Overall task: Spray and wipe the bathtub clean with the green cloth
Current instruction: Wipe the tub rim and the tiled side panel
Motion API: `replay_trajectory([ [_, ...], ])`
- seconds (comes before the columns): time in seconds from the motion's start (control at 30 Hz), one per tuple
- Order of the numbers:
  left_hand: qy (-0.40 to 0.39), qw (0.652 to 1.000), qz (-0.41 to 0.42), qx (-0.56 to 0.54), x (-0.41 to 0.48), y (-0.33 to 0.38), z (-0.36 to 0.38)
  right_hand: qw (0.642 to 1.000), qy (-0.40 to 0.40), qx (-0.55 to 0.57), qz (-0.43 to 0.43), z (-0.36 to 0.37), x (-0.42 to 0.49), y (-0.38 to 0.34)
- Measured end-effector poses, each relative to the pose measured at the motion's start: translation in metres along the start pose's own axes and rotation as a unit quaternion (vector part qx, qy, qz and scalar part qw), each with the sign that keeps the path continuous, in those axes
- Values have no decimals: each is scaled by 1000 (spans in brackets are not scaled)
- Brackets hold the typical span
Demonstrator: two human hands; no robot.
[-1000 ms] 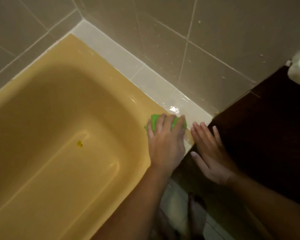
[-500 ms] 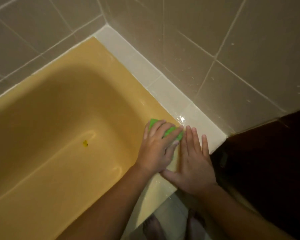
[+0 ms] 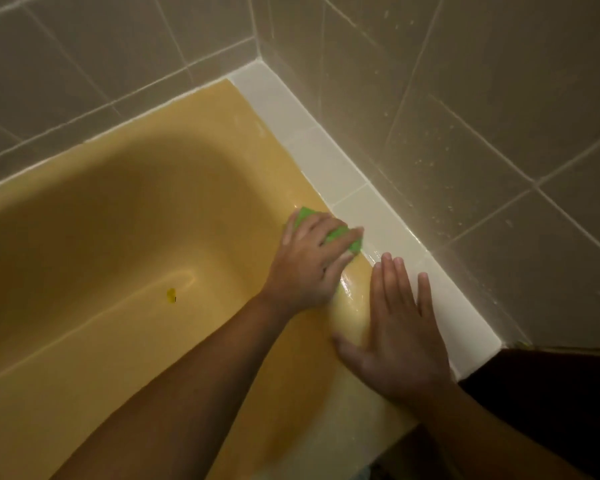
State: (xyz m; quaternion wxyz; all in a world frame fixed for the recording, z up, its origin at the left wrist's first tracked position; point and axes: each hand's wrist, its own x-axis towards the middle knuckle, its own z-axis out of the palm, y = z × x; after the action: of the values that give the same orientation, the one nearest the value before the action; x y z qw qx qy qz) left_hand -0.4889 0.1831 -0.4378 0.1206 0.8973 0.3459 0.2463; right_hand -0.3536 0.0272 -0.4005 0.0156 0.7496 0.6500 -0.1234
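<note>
From the head view, looking down into the corner of the room, the yellow bathtub [image 3: 118, 209] fills the left side, with a white tiled ledge [image 3: 326, 154] running between its rim and the grey wall tiles [image 3: 465, 98]. The left hand [image 3: 309, 265] holds the green cloth [image 3: 338, 234] bunched under its curled fingers [image 3: 326, 221] and presses it onto the tub's rim, right at the seam where the yellow meets the ledge. The right hand [image 3: 399, 337] lies flat just beside it, fingers straight and close together, palm down across the rim and the ledge's edge, holding nothing, and seems to be bracing the body. A wet sheen [image 3: 350, 289] glistens on the rim between the two hands, so I judge the wiping step is in hand here. The rim toward the far corner looks dull, and a small yellow speck [image 3: 171, 294] sits on the tub floor. The next move likely calls for sliding the cloth along the rim toward that corner with steady pressure.
</note>
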Motion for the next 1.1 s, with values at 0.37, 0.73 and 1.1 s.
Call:
replay_trajectory([
  [0.37,14,1000,-28,2,18,-49,-6,999,21,-15,-31,-5,52,-8],
  [0.73,15,1000,-9,7,45,-83,-13,998,29,-22,-55,-12,107,-19],
  [1.1,10,999,-24,-35,49,-101,-21,996,33,-31,-83,-23,156,-33],
])
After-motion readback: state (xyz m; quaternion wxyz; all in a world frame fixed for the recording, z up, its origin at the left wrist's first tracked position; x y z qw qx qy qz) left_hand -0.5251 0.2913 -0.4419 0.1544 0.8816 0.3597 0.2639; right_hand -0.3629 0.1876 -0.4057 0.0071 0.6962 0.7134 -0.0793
